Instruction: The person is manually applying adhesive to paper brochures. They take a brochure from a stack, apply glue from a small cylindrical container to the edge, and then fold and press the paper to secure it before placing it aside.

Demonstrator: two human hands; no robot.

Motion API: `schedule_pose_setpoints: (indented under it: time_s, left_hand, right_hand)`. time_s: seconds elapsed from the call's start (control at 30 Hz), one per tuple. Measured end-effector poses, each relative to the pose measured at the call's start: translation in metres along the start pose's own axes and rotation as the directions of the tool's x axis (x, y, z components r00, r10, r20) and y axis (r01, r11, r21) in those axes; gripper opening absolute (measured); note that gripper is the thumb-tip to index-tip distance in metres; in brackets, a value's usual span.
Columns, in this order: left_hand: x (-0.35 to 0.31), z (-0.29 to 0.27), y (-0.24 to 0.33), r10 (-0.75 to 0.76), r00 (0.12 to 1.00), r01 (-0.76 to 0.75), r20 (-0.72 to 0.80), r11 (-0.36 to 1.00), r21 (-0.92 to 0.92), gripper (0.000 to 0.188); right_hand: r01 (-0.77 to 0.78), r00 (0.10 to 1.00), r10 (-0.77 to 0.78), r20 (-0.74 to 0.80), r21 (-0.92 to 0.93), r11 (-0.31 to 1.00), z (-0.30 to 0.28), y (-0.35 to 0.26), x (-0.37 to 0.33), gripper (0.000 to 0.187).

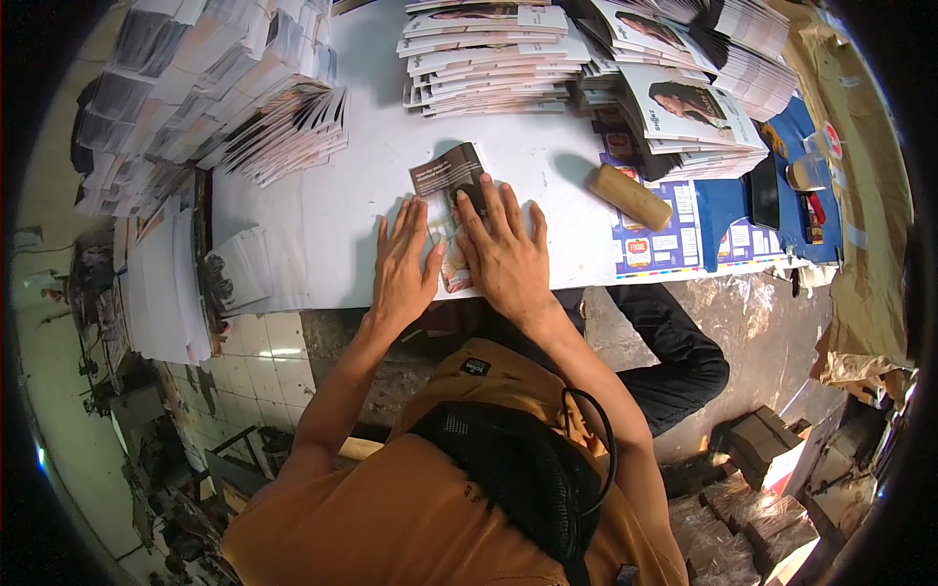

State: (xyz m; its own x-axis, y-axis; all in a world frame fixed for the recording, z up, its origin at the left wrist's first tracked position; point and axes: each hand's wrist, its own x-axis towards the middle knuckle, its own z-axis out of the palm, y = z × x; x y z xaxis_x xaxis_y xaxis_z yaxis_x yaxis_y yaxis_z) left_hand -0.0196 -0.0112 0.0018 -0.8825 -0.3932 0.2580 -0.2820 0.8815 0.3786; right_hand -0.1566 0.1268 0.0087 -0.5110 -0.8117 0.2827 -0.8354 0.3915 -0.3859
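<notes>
A printed leaflet, dark at its far end and pale below, lies on the white tabletop at the front middle. My right hand rests flat across its right side, fingers spread, hiding part of it. Along its left edge is my left hand, fingers stretched out, palm down; the thumb reaches to the paper. Neither hand grips anything. To the right of my right hand lies a tan, rounded stick, short and thick.
Folded booklets rise in a tall stack at left; more stacks stand at the back, and others at back right. Loose prints lie at front left. A black phone and a small container sit at right.
</notes>
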Motion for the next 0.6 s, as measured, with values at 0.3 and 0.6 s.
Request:
schedule_pose_setpoints:
  time_s: [0.3,0.6]
  left_hand:
    - [0.0010,-0.0018,0.0025,-0.023,1.000,0.023,0.010,1.000,0.006,0.060]
    - [0.0011,-0.0022,0.0030,-0.029,0.999,0.028,0.035,0.999,0.036,0.057]
  right_hand:
    - [0.015,0.999,-0.016,-0.038,-0.023,1.000,0.0014,0.0001,-0.0001,0.059]
    - [0.004,1.000,-0.004,0.002,-0.003,1.000,0.0005,0.0004,-0.0002,0.056]
